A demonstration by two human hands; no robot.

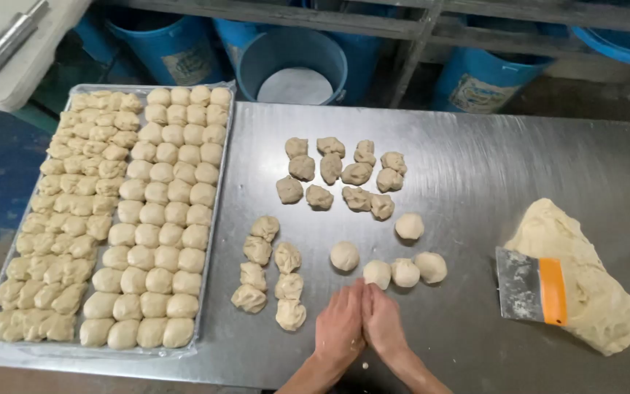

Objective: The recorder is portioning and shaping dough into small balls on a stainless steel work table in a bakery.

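Both hands are being pressed together at the near edge of the steel table (pixel 475 168) — left hand (pixel 339 319) and right hand (pixel 383 319) are touching side by side, fingers (pixel 350 293) held close and curled downward. Whatever is being cupped beneath them is hidden; probably a dough piece, but it cannot be told, nor whether the grip is closed on anything.

Just beyond the fingertips, five rounded dough balls (pixel 405 271) are being kept in a loose arc, within easy reach — apparently so finished pcs stay apart from the raw ones. To the left of the hands, rough-cut dough chunks (pixel 270 271) are lying in two short columns, approx. seven pcs, and a second cluster of rough chunks (pixel 340 175) is sitting farther back, mid-table.

At the far left, a lined tray (pixel 216 219) is being filled: smooth balls in neat rows on its right half, lumpier pcs packed on its left half.

At the right, a large dough mass (pixel 592 292) is resting on the table, w/ a metal bench scraper (pixel 530 286), orange-handled, laid against it, handy for cutting. Blue buckets (pixel 293 66) are standing behind the table.
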